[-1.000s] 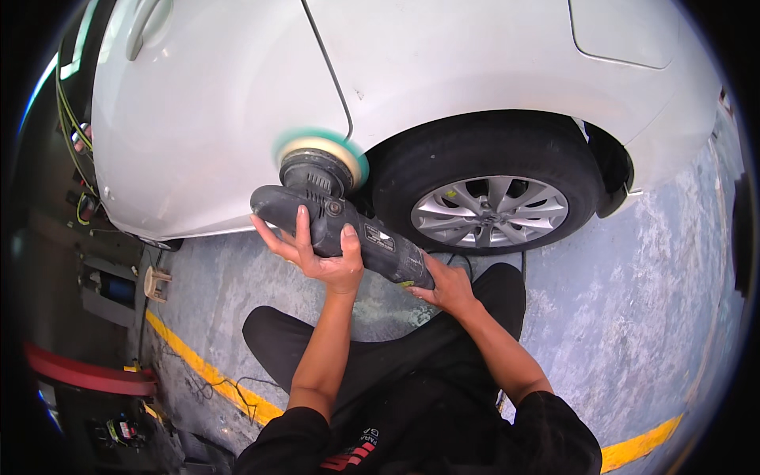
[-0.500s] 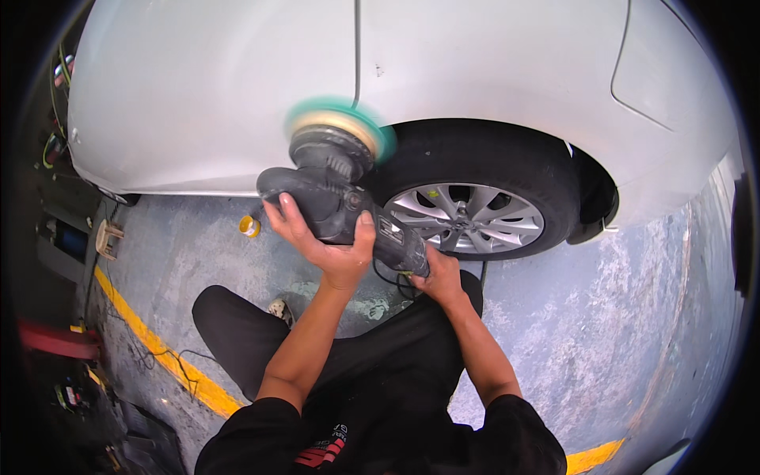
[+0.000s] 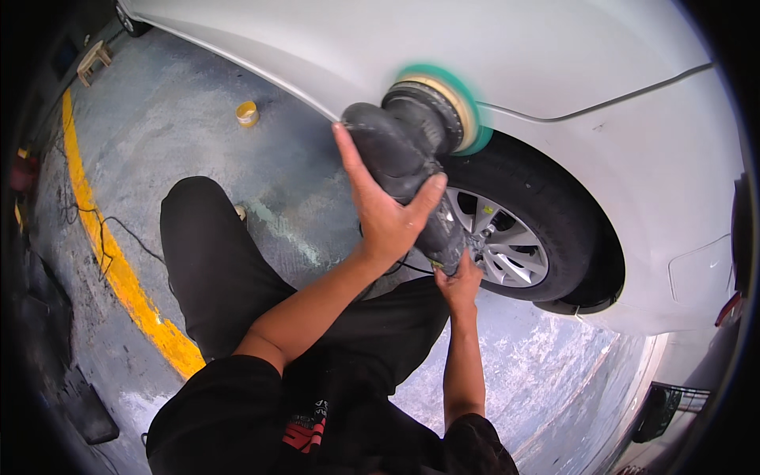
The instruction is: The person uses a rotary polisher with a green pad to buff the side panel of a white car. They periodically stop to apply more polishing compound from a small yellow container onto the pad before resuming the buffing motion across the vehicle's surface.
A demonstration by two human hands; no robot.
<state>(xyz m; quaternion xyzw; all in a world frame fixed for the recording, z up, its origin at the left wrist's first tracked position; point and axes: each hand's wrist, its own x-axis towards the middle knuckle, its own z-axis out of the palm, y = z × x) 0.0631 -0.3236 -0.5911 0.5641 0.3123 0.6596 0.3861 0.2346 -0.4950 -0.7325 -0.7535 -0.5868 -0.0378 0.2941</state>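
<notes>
A dusty black car polisher (image 3: 396,146) is in both my hands, its round pad (image 3: 467,107) facing the silver-white car body (image 3: 332,47). The pad's green edge is smeared by spinning, and it sits at the panel just above the wheel arch. My left hand (image 3: 388,210) wraps the body near the polisher's head, thumb on one side and fingers on the other. Farther back, my right hand (image 3: 461,281) grips the rear end of the handle. Right behind the tool is the car's wheel (image 3: 511,253) with silver spokes, partly covered by the handle.
A small yellow tub (image 3: 247,114) stands on the grey floor (image 3: 198,150). Farther off is a little wooden stool (image 3: 94,62). A black cable (image 3: 103,237) runs over the yellow floor line (image 3: 127,285) at left. My bent leg (image 3: 214,253) lies beside the car.
My view has turned, so the car now slants down to the right. The polisher appears farther right and higher, still at the panel by the wheel arch. Both hands keep their grip.
</notes>
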